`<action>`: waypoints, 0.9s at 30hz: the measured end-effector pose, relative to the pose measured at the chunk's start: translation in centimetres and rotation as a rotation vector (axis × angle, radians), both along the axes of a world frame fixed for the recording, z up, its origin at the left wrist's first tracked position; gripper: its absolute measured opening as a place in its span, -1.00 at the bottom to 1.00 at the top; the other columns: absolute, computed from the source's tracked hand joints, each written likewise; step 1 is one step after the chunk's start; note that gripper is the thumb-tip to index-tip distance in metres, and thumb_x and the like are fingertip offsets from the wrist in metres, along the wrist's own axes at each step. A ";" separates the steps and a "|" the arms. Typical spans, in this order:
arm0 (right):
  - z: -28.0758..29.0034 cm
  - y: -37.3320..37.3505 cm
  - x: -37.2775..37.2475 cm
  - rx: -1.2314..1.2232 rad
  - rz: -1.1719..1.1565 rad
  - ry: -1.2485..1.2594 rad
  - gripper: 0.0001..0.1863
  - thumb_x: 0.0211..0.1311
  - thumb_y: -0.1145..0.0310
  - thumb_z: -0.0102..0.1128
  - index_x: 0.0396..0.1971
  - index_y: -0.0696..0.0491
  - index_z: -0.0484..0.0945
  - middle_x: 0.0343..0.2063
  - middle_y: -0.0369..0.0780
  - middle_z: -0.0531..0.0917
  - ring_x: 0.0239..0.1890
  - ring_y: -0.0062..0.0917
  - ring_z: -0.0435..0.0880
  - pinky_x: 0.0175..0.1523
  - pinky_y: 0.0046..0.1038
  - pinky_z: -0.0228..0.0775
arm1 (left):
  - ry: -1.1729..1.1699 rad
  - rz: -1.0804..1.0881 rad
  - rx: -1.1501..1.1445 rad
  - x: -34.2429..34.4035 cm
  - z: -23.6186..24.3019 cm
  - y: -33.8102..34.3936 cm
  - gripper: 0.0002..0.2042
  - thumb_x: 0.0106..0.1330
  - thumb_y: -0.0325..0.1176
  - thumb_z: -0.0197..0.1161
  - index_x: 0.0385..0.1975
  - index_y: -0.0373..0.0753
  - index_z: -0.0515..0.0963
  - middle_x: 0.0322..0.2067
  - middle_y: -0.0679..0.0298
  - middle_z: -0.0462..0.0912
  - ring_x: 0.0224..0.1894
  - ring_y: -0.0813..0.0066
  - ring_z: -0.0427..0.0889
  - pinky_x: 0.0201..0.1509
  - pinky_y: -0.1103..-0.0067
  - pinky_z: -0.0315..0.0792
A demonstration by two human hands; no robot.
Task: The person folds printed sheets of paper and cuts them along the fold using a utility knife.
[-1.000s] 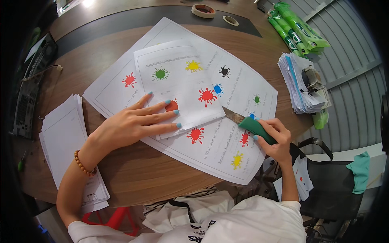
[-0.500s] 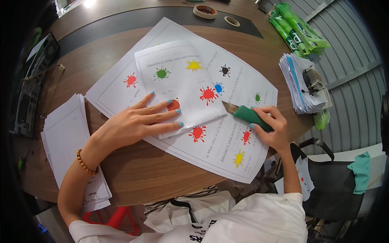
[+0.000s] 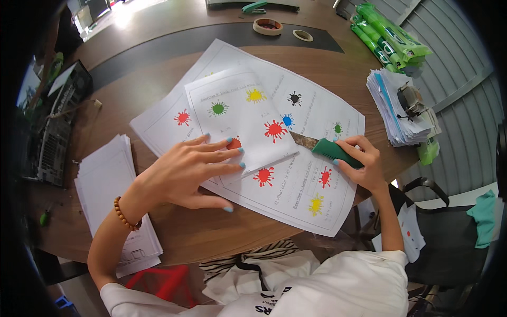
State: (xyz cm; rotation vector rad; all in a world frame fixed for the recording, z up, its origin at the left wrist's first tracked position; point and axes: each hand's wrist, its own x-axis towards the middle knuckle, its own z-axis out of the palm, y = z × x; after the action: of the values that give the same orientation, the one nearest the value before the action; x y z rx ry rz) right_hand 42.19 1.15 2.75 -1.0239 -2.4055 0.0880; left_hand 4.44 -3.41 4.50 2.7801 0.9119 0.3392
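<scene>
My left hand (image 3: 193, 170) lies with fingers spread on a folded worksheet (image 3: 240, 119) printed with coloured paint splats. That folded sheet rests on larger printed sheets (image 3: 327, 158), which hang past the table's near edge at the right. In my right hand (image 3: 364, 161) is the green handle of a knife (image 3: 338, 153) with a broad, stained blade. Its blade points left, and the tip meets the right edge of the folded worksheet near the red splat. Whether the blade lies inside the fold cannot be made out.
A stack of white sheets (image 3: 113, 195) lies left of my hand. Two tape rolls (image 3: 268, 26) and a green stapler (image 3: 254, 7) are at the back. Clipped papers (image 3: 391, 113) and green packets (image 3: 388, 39) stand at the right. A black chair (image 3: 443, 232) is at lower right.
My left thumb has swung out away from the fingers, toward the table edge. The knife still meets the folded sheet's edge, with its blade turned slightly flatter. The whole view has shifted a little.
</scene>
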 end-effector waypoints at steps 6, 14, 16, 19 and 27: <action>0.0 -0.5 0.0 -0.020 0.027 0.024 -0.59 -0.21 0.38 0.37 -0.22 0.07 0.62 -0.37 -0.24 0.56 -0.41 -0.49 0.57 -0.34 -0.50 0.46 | -0.001 0.405 -0.132 5.8 -0.9 3.1 -0.62 0.18 -0.12 0.17 -0.16 -0.30 0.46 -0.01 0.07 0.47 -0.02 0.21 0.46 -0.11 0.35 0.33; -0.2 -1.2 -2.0 -0.007 -0.010 0.039 -0.62 -0.19 0.38 0.36 -0.24 0.07 0.62 -0.38 -0.23 0.55 -0.44 -0.51 0.55 -0.39 -0.51 0.42 | 0.004 0.400 0.128 5.8 -4.7 3.6 -0.32 0.28 -0.02 -0.08 0.25 -0.44 0.02 0.30 -0.06 -0.02 0.38 0.16 -0.12 0.40 0.28 -0.29; -0.2 -0.7 -2.4 -0.004 -0.020 0.062 -0.62 -0.19 0.38 0.36 -0.24 0.07 0.62 -0.38 -0.23 0.54 -0.44 -0.50 0.54 -0.39 -0.51 0.42 | 0.007 0.409 0.139 5.7 -4.7 3.6 -0.31 0.28 -0.01 -0.09 0.24 -0.47 0.02 0.29 -0.09 -0.01 0.37 0.16 -0.10 0.39 0.27 -0.27; -0.3 0.1 -2.4 0.055 0.016 0.047 -0.62 -0.20 0.40 0.37 -0.24 0.08 0.62 -0.37 -0.23 0.54 -0.44 -0.49 0.52 -0.39 -0.52 0.41 | -0.008 0.396 0.130 5.5 -4.7 3.7 -0.30 0.28 0.00 -0.09 0.23 -0.47 0.03 0.29 -0.09 0.00 0.37 0.16 -0.10 0.39 0.27 -0.26; -0.5 0.7 -2.8 0.090 0.013 0.064 -0.62 -0.19 0.40 0.37 -0.24 0.09 0.61 -0.39 -0.23 0.54 -0.43 -0.47 0.49 -0.40 -0.51 0.39 | 0.026 0.419 0.141 5.8 -4.8 3.6 -0.29 0.29 0.01 -0.11 0.23 -0.50 0.01 0.28 -0.11 -0.01 0.37 0.13 -0.11 0.39 0.26 -0.27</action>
State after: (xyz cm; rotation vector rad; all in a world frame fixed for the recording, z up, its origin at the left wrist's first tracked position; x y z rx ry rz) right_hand 39.37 1.85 2.24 -0.9501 -2.3364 0.0169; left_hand 10.25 0.21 -0.27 2.6999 1.5346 0.4442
